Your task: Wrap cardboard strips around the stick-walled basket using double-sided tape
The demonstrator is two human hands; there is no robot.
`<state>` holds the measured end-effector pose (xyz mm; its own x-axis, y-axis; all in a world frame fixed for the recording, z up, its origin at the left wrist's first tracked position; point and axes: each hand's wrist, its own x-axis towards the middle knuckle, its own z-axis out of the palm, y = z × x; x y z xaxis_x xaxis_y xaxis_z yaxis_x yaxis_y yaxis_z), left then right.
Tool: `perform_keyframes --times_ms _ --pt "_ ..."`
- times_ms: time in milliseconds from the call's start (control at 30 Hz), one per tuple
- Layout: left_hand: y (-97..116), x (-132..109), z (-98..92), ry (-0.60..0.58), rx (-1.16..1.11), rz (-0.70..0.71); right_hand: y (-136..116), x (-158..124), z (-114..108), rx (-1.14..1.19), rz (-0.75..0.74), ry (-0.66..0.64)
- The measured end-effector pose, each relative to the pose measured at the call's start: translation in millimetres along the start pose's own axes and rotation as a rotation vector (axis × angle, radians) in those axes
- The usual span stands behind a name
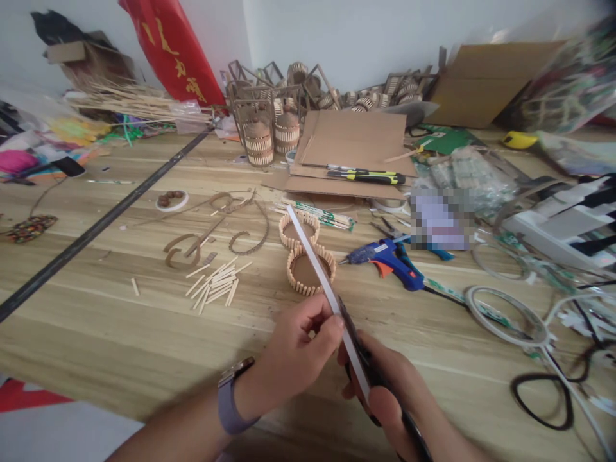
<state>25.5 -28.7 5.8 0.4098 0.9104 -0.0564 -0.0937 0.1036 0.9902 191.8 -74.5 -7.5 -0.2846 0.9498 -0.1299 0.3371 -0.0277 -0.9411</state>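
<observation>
At lower centre, the left hand (293,350) pinches a white strip (308,247) slanting up to mid-frame, in front of two stick-walled rings (301,285); the right hand (404,378) grips a dark tool (355,337) (scissors, I'd guess). Trimming seems underway; the next move calls for a steady strip.

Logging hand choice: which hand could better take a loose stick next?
Probably the left hand: the sticks lie nearer it, though it pinches a strip; the right hand holds a dark tool.
</observation>
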Motion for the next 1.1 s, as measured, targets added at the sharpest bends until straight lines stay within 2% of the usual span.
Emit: perform_keyframes --times_ms 267,467,733,967,1100 --pt "-0.4 0.6 1.3 -0.001 0.015 0.004 -5.5 -4.0 2.1 0.062 0.087 -0.018" --pt "1.5 -1.1 0.7 -0.010 0.040 0.001 5.6 -3.0 5.3 0.066 0.037 0.002" --pt "8.5 5.4 -5.3 0.189 0.080 0.052 5.3 -2.2 5.5 -0.011 0.011 -0.016" --pt "0.9 2.6 -3.3 0.164 0.127 0.069 2.5 -1.2 4.4 -0.001 -0.002 -0.034" --pt "-3.5 1.2 -0.6 0.144 0.071 0.057 0.6 0.0 6.4 0.003 -0.022 -0.002"
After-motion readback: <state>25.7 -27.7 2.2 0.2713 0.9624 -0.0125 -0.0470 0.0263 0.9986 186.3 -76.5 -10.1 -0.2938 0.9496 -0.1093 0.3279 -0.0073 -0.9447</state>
